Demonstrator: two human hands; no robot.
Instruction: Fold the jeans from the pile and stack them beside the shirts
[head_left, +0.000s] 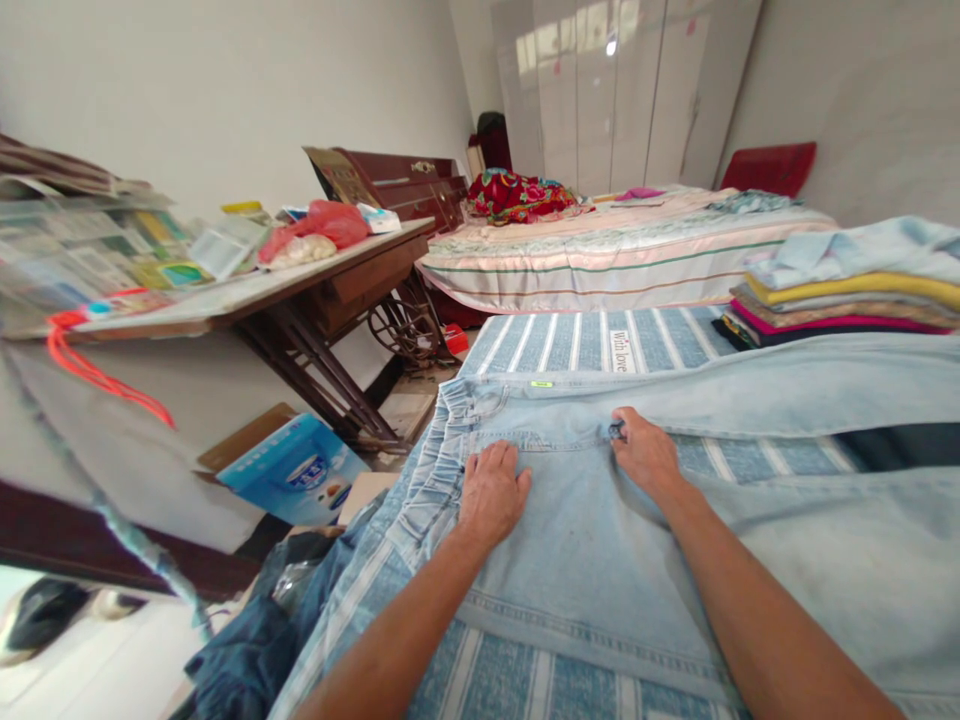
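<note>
Several fingers of the left hand (495, 490), open and lightly spread, lie flat on the pale blue jeans (570, 530), just beside their gathered waistband (442, 440). The fingers of the right hand (645, 452) are curled at the crotch of the jeans, where a small dark patch (617, 430) shows at the tips; whether they pinch the denim cannot be told. The jeans lie spread out, waistband to the left and legs to the right, on a striped cloth (517, 345) lettered "With love" beyond their far edge. Just behind the far leg of the jeans is a stack of folded clothes (847, 290), with yellow and magenta layers. Off the waistband end of the jeans are dark blue fabric (251, 640) and a blue carton (296, 465); farther left of the jeans, a table (300, 277) carries a red plastic bag (334, 225) and a clear plastic box (82, 250). Well beyond the jeans stands a bed (600, 265) bearing a red floral bundle (517, 195).
</note>
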